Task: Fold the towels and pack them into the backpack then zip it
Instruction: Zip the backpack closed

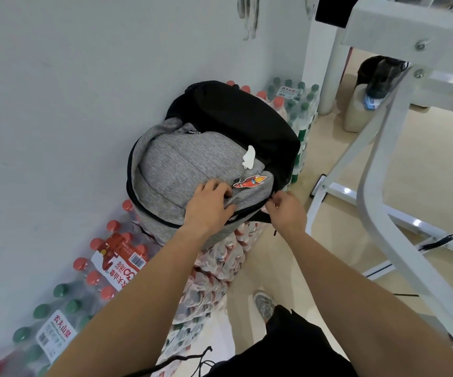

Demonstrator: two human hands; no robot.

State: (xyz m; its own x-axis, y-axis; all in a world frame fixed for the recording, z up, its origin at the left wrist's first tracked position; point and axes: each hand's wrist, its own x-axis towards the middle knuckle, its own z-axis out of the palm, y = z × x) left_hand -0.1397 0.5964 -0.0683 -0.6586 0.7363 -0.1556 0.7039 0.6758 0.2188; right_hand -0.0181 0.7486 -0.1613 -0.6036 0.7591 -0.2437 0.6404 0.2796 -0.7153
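right hand [286,212]: thumb and fingertips pinched together on the zip pull [273,196] at the near-right corner of the bag; the pull is mostly hidden by the fingers
left hand [210,204]: fingers curled down, gripping the grey front fabric just left of the right hand
gap between hands: small, hands not touching
backpack [182,159]: one, grey front and black back, lying on top of stacked bottle packs against the wall, directly under both hands
zip line: dark track curving round the grey panel from the right hand to the far-left side; can't tell how much is closed
charms: two, a red rocket charm [248,182] just beside the left fingertips and a white tag [249,157] farther up, linked by a short chain
bottle packs [116,262]: shrink-wrapped water, red caps and green caps; three pack labels visible, two near left and one far behind the bag
wall [84,77]: pale, left of the bag, packs lined up along it
metal frame [383,131]: white, crowding the right side near the right arm
cable [448,238]: black, crossing the frame's low bar
shoe [264,306]: one grey shoe on the floor, near, below the arms
far right under the frame: a dark object beside a pale container, blurred
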